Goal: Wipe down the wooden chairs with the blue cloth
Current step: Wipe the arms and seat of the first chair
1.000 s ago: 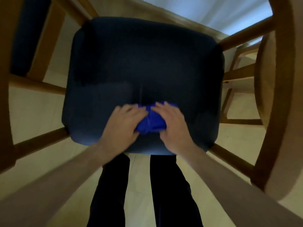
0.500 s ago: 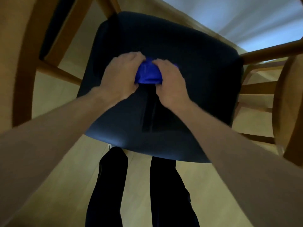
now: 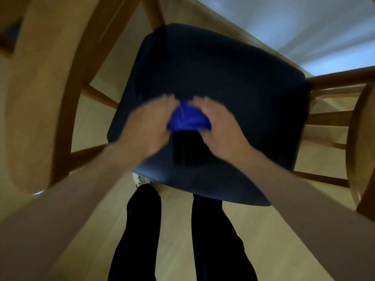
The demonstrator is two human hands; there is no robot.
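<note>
A bunched blue cloth (image 3: 187, 118) sits mid-seat on a dark padded chair seat (image 3: 223, 82). The left hand (image 3: 148, 126) and right hand (image 3: 220, 128) press on its two sides; blur hides whether the fingers curl around it. The cloth may slip free if the hands part. Wooden chair frames (image 3: 46, 94) flank the seat, over pale wood floor (image 3: 176, 230).

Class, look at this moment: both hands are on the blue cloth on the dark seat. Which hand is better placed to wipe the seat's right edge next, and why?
Probably the right hand. It sits on the blue cloth's right side, nearer the unwiped right part of the seat. The left hand would have to cross over.
</note>
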